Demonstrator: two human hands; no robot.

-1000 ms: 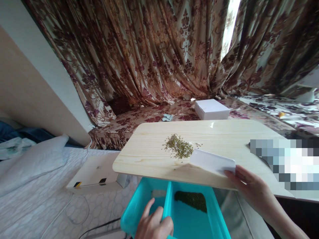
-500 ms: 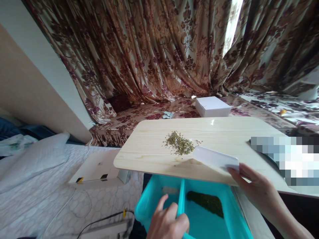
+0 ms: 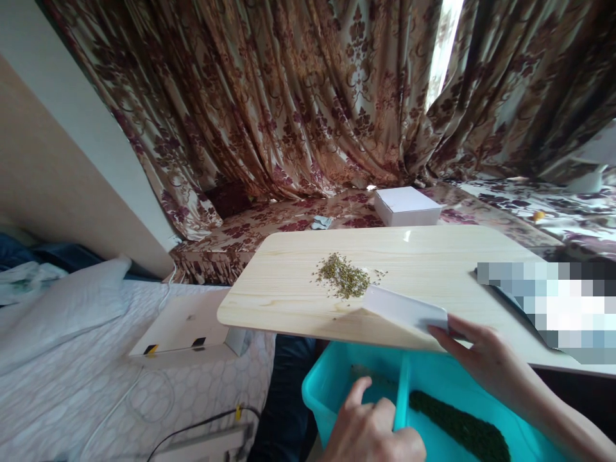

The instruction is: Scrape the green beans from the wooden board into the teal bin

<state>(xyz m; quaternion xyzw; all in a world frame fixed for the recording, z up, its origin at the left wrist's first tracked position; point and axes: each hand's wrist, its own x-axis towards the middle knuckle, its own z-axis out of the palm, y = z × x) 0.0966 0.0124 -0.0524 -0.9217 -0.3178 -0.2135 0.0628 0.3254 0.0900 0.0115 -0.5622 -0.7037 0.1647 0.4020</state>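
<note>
"Green-brown seeds (image 3: 342,276) lie in a loose heap on the left half of the tabletop (image 3: 279,311), roughly midway between far and near edges."

"Which hand is closest?"

"The right hand (image 3: 481,350). Thumb and fingers pinch one end of a white plastic tray (image 3: 404,309), whose other end reaches the heap's near right side; whether they touch, I can't tell. Holding it by the end probably keeps the fingers away from the seeds."

"And the left hand (image 3: 373,431)?"

"Below the near edge, fingers curled around the divider (image 3: 405,378) of a turquoise tub (image 3: 317,388), index finger stretched over the left compartment. That grip likely steadies the tub beside the table. Dark green grains (image 3: 459,427) lie in its right compartment."

"The surroundings?"

"Pale wood grain, rounded corners, and a blurred-out object (image 3: 543,308) at the tabletop's right edge. Beyond the far edge, a white box (image 3: 408,200) rests on a floral-covered ledge (image 3: 269,224) under patterned curtains (image 3: 289,96). A quilted bed (image 3: 86,366) stands left."
</note>
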